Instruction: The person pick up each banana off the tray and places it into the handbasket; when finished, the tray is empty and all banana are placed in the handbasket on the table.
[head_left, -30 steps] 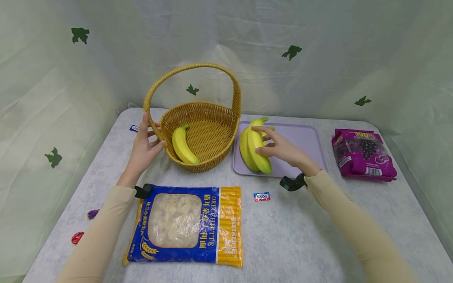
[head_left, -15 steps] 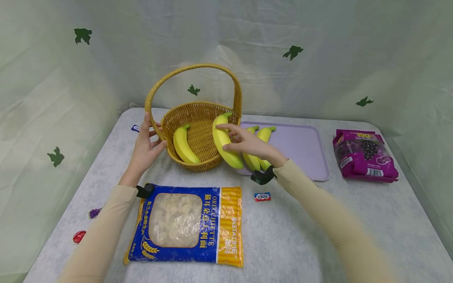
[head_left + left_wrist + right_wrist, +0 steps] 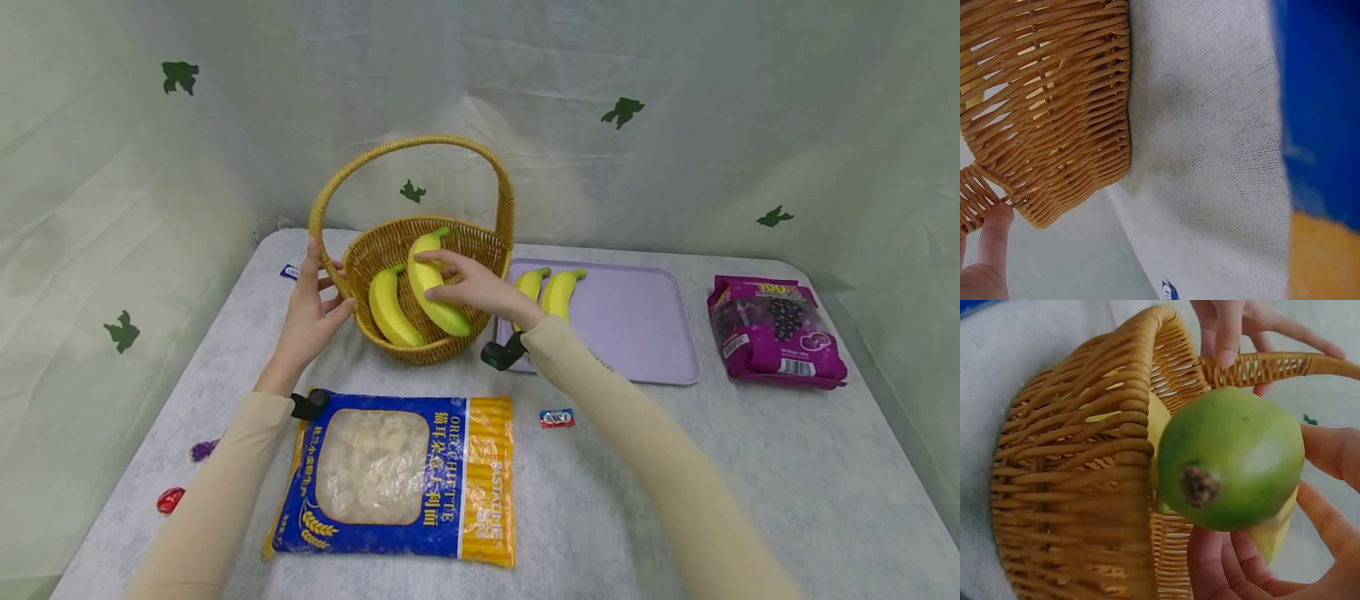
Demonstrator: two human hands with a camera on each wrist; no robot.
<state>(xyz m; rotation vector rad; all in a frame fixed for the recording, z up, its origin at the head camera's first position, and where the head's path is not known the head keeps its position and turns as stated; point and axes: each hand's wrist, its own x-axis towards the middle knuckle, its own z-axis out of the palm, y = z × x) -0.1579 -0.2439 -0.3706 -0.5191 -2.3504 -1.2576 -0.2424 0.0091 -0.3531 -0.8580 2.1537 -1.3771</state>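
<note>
My right hand [image 3: 483,287] pinches a yellow banana [image 3: 444,315] by its middle, over the wicker basket [image 3: 423,357]. In the right wrist view the banana's green end [image 3: 1241,450] faces the camera, above the basket's rim. Another banana [image 3: 392,312] lies inside the basket at the left. My left hand [image 3: 303,317] holds the basket by the left foot of its tall handle, with the thumb in front and fingers behind. The left wrist view shows a fingertip [image 3: 999,219] against the wicker. Two bananas [image 3: 558,296] lie on the lilac tray [image 3: 630,325], partly hidden by the right arm.
A blue and yellow pasta bag [image 3: 375,475] lies at the front. To the right sits a purple grape-print bag [image 3: 776,333]. Small wrapped sweets [image 3: 557,418] are scattered about, including a red one [image 3: 170,500] by the left sleeve. Pale cloth hangs behind the table.
My right hand has lifted one banana off the tray and carried it left, from the tray to over the basket. The left hand stays at the handle.
</note>
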